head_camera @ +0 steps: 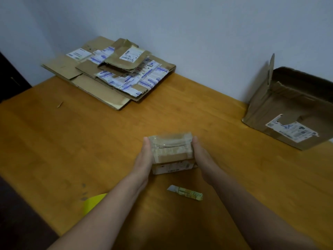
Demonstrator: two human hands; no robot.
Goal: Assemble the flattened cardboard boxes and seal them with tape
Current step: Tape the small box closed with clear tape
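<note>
Labels (128,55) on flattened boxes (100,91) and open box (281,112) are too blurred to read.

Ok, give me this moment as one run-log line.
left hand: holds small taped brown cardboard box | right hand: holds its other side | yellow utility knife: lying on wooden table | flattened cardboard stack: far left
</note>
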